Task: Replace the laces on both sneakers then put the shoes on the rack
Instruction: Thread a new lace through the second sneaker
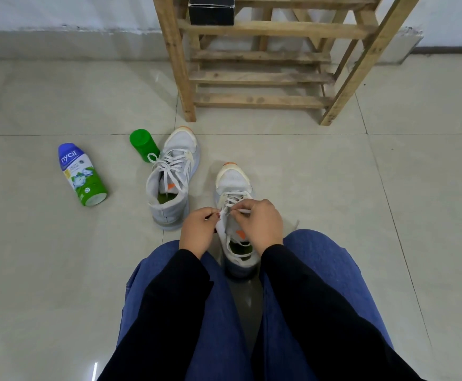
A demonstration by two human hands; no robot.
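Well out to the left of your grip, a Nycil bottle [82, 174] lies on its side on the tiled floor [334, 188], blue cap pointing away from you.

Nearer your grip, but left of it and farther from you, a green canister [143, 144] lies tipped over. It touches or all but touches the toe end of the second sneaker [172, 177].

That grey-white sneaker stands upright just left of your left hand and farther out, toe away from you. Its lace is threaded loosely, with a loop hanging over the canister side.

Your left hand [198, 232] has its fingers curled and pinches a thin lace end at the fingertips.

Between your hands stands the near sneaker [234, 185], upright on the floor, toe with its orange tip pointing away and heel between your knees. Its white lace [232, 199] crosses the upper eyelets right at your fingertips.

Your right hand [261, 224] is curled over the tongue and pinches a strand of that same lace. Both grips are narrow and close together, almost touching.

Black sleeves [306, 298] and blue jeans [320, 257] run back from your grip.

Well beyond your grip and a little right stands the wooden rack [257, 75], with a black box [212, 9] on an upper slat.
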